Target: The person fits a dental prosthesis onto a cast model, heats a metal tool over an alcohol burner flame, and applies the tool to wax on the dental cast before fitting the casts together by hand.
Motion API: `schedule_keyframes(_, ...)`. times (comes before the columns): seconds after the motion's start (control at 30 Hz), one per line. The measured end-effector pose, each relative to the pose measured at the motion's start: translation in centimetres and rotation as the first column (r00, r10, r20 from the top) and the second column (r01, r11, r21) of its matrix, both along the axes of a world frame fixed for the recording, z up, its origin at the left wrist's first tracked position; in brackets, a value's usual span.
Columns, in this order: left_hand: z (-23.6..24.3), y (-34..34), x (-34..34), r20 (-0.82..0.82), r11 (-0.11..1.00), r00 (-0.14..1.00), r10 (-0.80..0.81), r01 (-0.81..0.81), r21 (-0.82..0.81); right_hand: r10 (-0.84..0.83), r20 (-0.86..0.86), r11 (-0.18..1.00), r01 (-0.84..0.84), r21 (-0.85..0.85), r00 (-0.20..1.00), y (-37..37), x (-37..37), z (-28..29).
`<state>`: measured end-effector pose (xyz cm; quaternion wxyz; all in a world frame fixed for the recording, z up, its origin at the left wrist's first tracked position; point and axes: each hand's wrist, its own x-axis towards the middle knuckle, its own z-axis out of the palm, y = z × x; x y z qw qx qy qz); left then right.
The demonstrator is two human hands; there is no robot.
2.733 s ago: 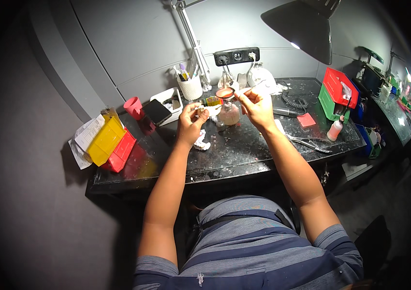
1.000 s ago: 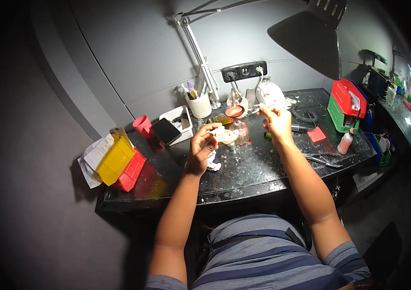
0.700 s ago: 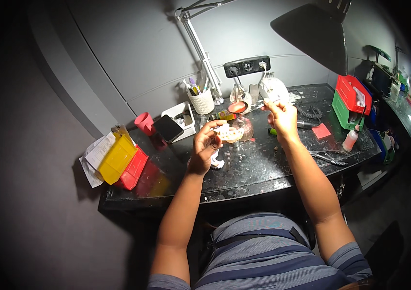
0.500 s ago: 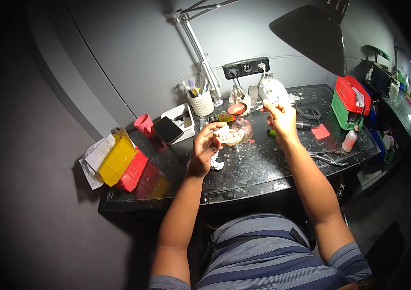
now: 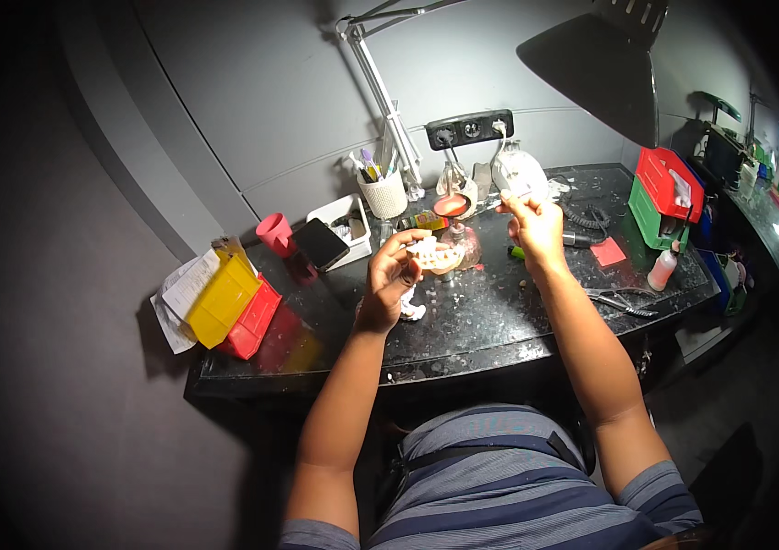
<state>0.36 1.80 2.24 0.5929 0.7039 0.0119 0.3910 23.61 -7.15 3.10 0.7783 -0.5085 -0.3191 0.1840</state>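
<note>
My left hand (image 5: pixel 389 284) is closed around a pale dental model (image 5: pixel 435 256) with a row of teeth, held above the bench's middle. To its right, my right hand (image 5: pixel 534 229) is raised, its fingers pinching a slim metal tool (image 5: pixel 505 196) that points left; its tip is too small to make out. Between the hands, a little farther off, a small round dish of reddish wax (image 5: pixel 451 205) sits over a rounded glass burner (image 5: pixel 466 244). Crumpled white tissue (image 5: pixel 412 310) lies under my left hand.
Left on the dark bench (image 5: pixel 463 344) are yellow (image 5: pixel 224 298) and red bins, a pink cup (image 5: pixel 274 233), a black phone-like slab (image 5: pixel 320 245) and a pen holder (image 5: pixel 384 195). Right are pliers (image 5: pixel 623 302), a pink sheet (image 5: pixel 608 251), a bottle (image 5: pixel 661 272) and stacked bins (image 5: pixel 655 206). A lamp shade (image 5: pixel 596 73) hangs above.
Both hands keep nearly the same place and the same hold. The whole view has shifted very slightly.
</note>
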Motion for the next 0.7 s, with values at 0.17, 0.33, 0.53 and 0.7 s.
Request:
schedule_keyframes(0.17,-0.11,-0.01,0.03,0.007,1.0,1.0,-0.005,0.005,0.0,-0.008,0.003,1.0,0.008,-0.02,1.0,-0.06,0.0,0.03)
schedule_keyframes(0.33,-0.15,0.18,0.1,0.013,1.0,1.0,-0.018,0.018,0.01,0.0,0.006,1.0,0.001,-0.027,1.0,-0.25,-0.11,0.29)
schedule_keyframes(0.53,-0.3,0.19,0.2,0.026,1.0,1.0,-0.013,0.013,0.008,-0.015,0.003,1.0,0.015,-0.013,1.0,-0.06,0.05,0.18)
schedule_keyframes(0.7,-0.29,0.15,0.09,0.019,1.0,1.0,-0.013,0.012,0.008,-0.014,0.004,1.0,0.014,-0.005,1.0,-0.22,-0.01,0.24)
